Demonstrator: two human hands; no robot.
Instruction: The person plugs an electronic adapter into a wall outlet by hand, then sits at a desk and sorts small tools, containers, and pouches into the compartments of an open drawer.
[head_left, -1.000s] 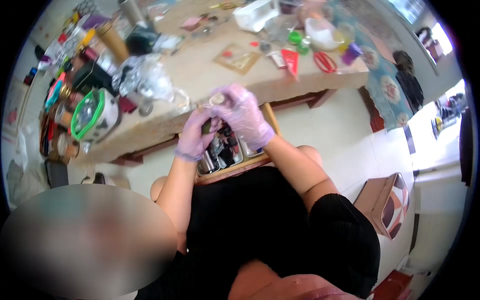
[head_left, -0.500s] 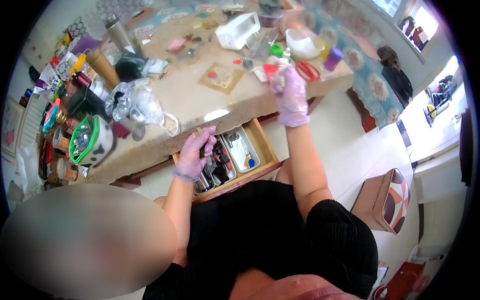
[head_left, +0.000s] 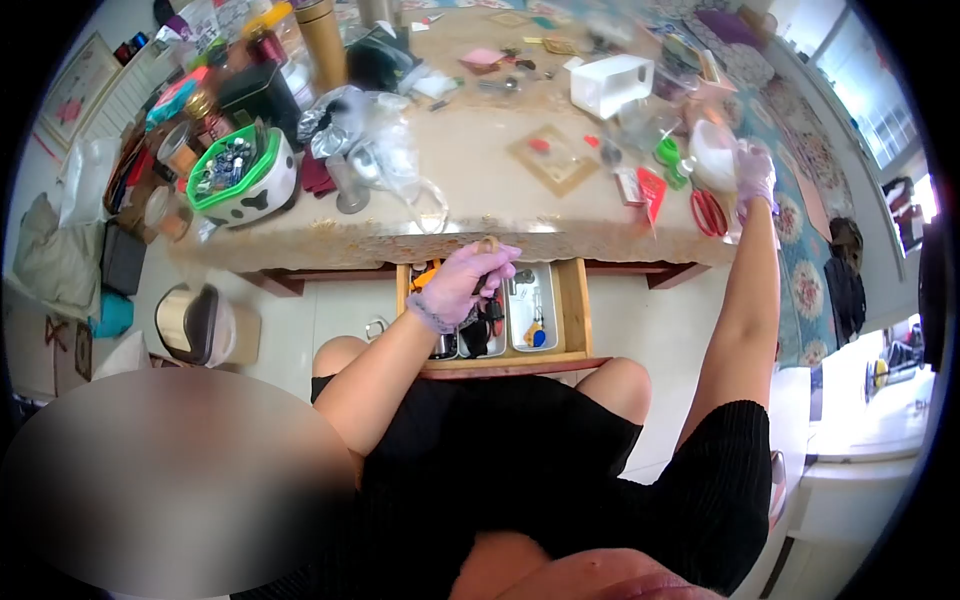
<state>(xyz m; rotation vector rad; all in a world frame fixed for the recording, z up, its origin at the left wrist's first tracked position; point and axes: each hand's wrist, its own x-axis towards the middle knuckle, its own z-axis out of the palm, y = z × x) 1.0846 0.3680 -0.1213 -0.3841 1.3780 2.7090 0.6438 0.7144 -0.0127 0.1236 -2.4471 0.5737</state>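
My left hand (head_left: 465, 283), in a thin lilac glove, is closed above the open drawer (head_left: 573, 305). A small tan-and-dark object (head_left: 488, 243) sticks out of its fingers; its kind is unclear. My right hand (head_left: 756, 173), gloved too, reaches to the table's right end with curled fingers against the right side of a white bowl (head_left: 712, 155). What those fingers hold, if anything, is hidden. Near it lie red-handled scissors (head_left: 709, 212), a small bottle with a green part (head_left: 673, 160) and a red packet (head_left: 651, 192).
The drawer has white trays (head_left: 532, 305) with small tools. A white plastic holder (head_left: 612, 86), a square tan frame (head_left: 556, 160) and plastic bags (head_left: 375, 150) lie on the table (head_left: 470, 190). At left stand a green-rimmed container (head_left: 240, 180) and a tall flask (head_left: 322, 45).
My right hand has moved right, from beside the red packet and small bottle to the white bowl. My left hand stays closed over the drawer. The view has turned.
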